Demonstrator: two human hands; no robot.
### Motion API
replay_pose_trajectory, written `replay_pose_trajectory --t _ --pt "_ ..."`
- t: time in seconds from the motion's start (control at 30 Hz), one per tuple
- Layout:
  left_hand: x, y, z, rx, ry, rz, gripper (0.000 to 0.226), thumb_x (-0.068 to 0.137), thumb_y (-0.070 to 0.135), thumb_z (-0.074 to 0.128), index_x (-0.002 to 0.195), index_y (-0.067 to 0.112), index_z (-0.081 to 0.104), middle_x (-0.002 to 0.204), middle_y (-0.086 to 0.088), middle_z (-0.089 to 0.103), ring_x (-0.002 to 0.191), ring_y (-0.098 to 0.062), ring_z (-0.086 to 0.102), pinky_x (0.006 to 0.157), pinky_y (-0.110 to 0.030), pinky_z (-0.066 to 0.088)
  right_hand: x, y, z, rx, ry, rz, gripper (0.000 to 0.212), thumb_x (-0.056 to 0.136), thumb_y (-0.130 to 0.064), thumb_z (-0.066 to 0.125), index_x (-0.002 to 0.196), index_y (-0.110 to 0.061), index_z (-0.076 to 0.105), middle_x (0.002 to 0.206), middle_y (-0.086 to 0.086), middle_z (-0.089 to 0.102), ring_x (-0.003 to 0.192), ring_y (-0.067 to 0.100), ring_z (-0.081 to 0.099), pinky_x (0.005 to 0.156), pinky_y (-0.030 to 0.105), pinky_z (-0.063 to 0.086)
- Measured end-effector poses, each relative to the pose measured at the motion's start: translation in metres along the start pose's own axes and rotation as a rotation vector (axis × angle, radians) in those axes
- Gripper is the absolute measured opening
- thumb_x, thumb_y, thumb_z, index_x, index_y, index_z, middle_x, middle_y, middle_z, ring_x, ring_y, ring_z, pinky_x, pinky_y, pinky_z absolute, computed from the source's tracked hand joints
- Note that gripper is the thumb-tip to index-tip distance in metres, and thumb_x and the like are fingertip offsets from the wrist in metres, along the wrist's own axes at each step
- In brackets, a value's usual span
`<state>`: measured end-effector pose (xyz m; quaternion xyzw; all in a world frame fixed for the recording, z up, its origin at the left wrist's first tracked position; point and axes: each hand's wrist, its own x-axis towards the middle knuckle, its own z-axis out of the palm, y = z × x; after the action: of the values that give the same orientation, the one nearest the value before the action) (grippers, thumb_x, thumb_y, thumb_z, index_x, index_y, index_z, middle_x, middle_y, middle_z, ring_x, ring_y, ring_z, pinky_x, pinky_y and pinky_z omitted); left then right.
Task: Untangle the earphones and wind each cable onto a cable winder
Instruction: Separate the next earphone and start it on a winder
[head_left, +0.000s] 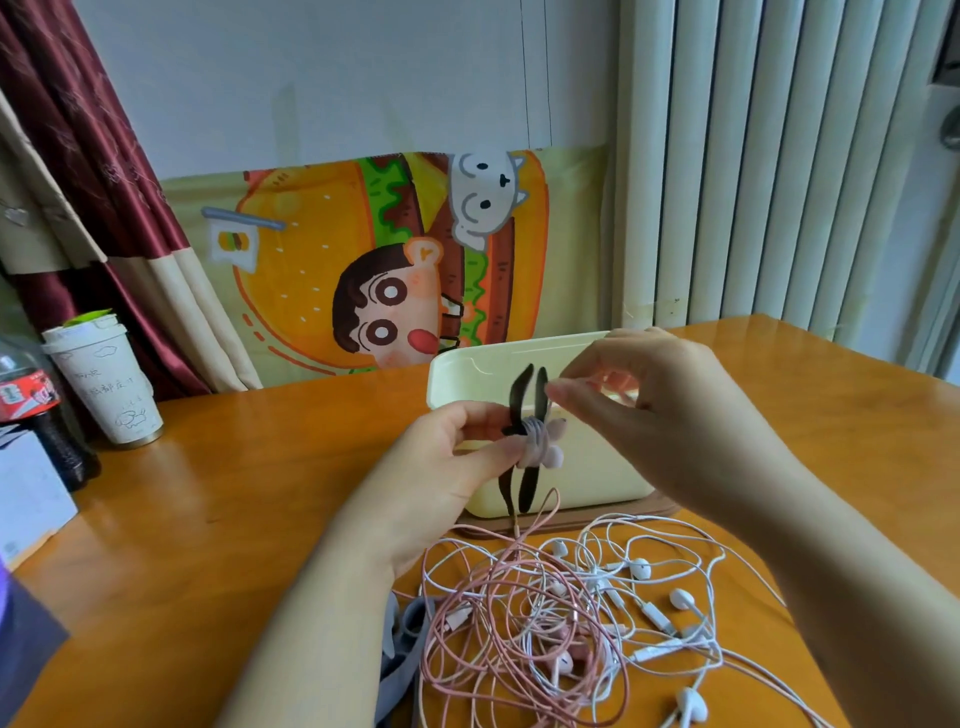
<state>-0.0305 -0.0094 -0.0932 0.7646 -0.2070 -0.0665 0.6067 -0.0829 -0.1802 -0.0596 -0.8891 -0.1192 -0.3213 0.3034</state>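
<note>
While left hand (457, 452) pinches, cable winder (525, 434) upright.

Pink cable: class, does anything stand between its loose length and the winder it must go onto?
Yes. The pink cable already reaches the cable winder in the left hand, but its remainder lies on the table, looped among white cables that cross it.

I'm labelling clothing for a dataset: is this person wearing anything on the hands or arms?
No. The left hand and right hand are bare: no gloves, rings, watch or bracelet shows, and no sleeve covers either forearm in view.
</note>
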Motion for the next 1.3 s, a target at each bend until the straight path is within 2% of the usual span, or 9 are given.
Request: replay_pose_trajectory --t 0.13,0.27,0.43,0.53,0.63,0.87,1.0,1.17,1.3 --pt "-0.004 0.006 0.001 0.04 -0.103 0.037 0.04 0.07 0.034 0.067 0.109 0.022 0.065 0.108 0.007 0.072 0.1 -0.005 0.067 0.094 -0.027 0.046 0.002 0.007 -0.001 0.045 0.038 0.026 0.024 0.075 -0.051 0.052 0.078 -0.032 0.065 0.077 -0.023 0.059 0.079 -0.003 0.057 0.069 0.016 0.048" --pt "-0.007 0.008 -0.004 0.081 -0.21 0.056 0.031 0.082 0.021 0.067 0.113 0.021 0.063 0.109 0.007 0.072 0.101 -0.006 0.067 0.094 -0.023 0.051 0.003 0.013 -0.004 0.117 0.06 0.05 0.011 0.077 -0.049 0.061 0.072 -0.04 0.058 0.07 -0.025 0.058 0.075 -0.015 0.056 0.061 0.002 0.041" --pt "-0.01 0.007 -0.011 -0.004 -0.343 0.075 0.037 0.081 0.023 0.071 0.116 0.015 0.063 0.115 -0.003 0.069 0.109 -0.023 0.066 0.093 -0.034 0.054 0.004 0.017 -0.004 0.426 -0.06 0.172 0.035 0.066 -0.056 0.061 0.069 -0.022 0.069 0.066 -0.004 0.067 0.065 0.007 0.06 0.063 0.017 0.048" --pt "-0.012 0.009 -0.011 -0.119 -0.384 0.091 0.04 0.078 0.016 0.069 0.117 0.01 0.063 0.116 -0.008 0.069 0.111 -0.026 0.065 0.091 -0.035 0.054 0.004 0.024 0.009 0.68 -0.181 0.285 0.028 0.068 -0.046 0.067 0.066 -0.018 0.071 0.066 0.007 0.064 0.067 0.019 0.058 0.07 0.03 0.053" --pt "-0.011 0.012 -0.009 -0.285 -0.311 0.127 0.039 0.077 0.011 0.069 0.115 0.006 0.064 0.118 -0.011 0.068 0.109 -0.024 0.064 0.093 -0.036 0.053 0.003 0.025 0.022 0.809 -0.244 0.358 0.025 0.071 -0.037 0.065 0.071 -0.013 0.071 0.075 0.027 0.061 0.073 0.028 0.055 0.072 0.038 0.052" --pt "-0.001 0.019 0.001 -0.714 -0.014 0.013 0.021 0.07 0.017 0.06 0.073 0.026 0.08 0.088 0.003 0.076 0.079 -0.008 0.07 0.078 -0.027 0.047 -0.002 0.016 0.039 0.7 -0.263 0.327 0.028 0.095 -0.029 0.051 0.081 -0.014 0.071 0.059 -0.006 0.058 0.058 0.009 0.045 0.06 0.02 0.041" --pt "0.0 0.019 0.002 -0.795 0.042 -0.033 0.022 0.072 0.021 0.059 0.073 0.026 0.08 0.085 0.005 0.075 0.08 -0.007 0.066 0.084 -0.029 0.043 -0.003 0.011 0.037 0.575 -0.262 0.278 0.026 0.098 -0.02 0.048 0.084 -0.024 0.069 0.062 -0.01 0.061 0.057 0.005 0.047 0.058 0.016 0.042" --pt "0.005 0.013 0.005 -0.879 0.1 -0.103 0.021 0.071 0.025 0.063 0.084 0.02 0.079 0.102 0.003 0.073 0.096 -0.011 0.061 0.085 -0.032 0.047 -0.005 0.012 0.045 0.644 -0.196 0.352 0.02 0.09 -0.03 0.06 0.074 -0.025 0.073 0.06 -0.009 0.062 0.058 0.008 0.047 0.06 0.022 0.043" --pt "0.005 0.015 0.008 -0.937 0.111 -0.09 0.019 0.073 0.023 0.061 0.081 0.019 0.078 0.095 0.004 0.073 0.08 -0.009 0.068 0.09 -0.035 0.048 -0.005 0.016 0.047 0.924 -0.149 0.468 0.039 0.062 -0.045 0.067 0.078 -0.011 0.076 0.056 -0.004 0.054 0.056 0.009 0.041 0.058 0.022 0.039"
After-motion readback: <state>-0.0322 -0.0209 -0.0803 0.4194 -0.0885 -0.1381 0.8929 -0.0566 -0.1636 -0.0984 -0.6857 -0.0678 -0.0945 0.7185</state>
